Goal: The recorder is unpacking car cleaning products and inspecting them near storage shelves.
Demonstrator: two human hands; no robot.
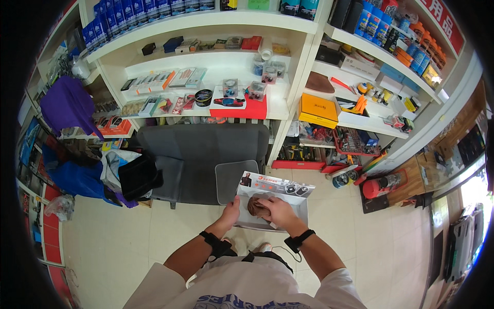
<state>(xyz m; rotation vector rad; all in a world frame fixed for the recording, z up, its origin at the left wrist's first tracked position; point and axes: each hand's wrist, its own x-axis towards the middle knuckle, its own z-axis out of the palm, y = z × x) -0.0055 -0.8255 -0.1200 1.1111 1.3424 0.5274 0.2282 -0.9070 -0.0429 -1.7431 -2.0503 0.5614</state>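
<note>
An open display box (302, 211) with a white inside and a raised printed flap is held in front of my body. My left hand (230, 213) grips its left side, thumb along the rim. Inside lies a crumpled brown piece of cloth or similar soft material (255, 208). Over its right part, my right hand (280, 211) has its fingers closed, hiding some of it. A small white bit pokes out below these fingers. Each wrist wears a black strap.
Beyond the box stands a grey bench seat (200, 154) with bags and a black item (139, 175) on its left. White shelves (216, 23) full of goods rise behind it. To the right are a yellow box (318, 110) and a red fire extinguisher (380, 187) near the floor.
</note>
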